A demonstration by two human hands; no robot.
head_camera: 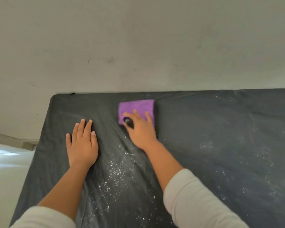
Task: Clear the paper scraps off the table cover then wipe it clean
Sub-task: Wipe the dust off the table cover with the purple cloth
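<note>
A black table cover (pixel 212 129) spans the table, wrinkled near the middle and dusted with fine white specks (pixel 115 171). A purple cloth (pixel 135 106) lies flat on it near the far edge. My right hand (pixel 141 129) presses down on the cloth's near side with fingers spread. Under its thumb there is a small dark object that I cannot identify. My left hand (pixel 82 143) rests flat on the cover to the left of the cloth, fingers together, holding nothing.
A plain pale wall (pixel 138 46) rises directly behind the table's far edge. The table's left edge drops off to a light floor (pixel 5 162). More white dust patches (pixel 206 145) lie on the right part of the cover.
</note>
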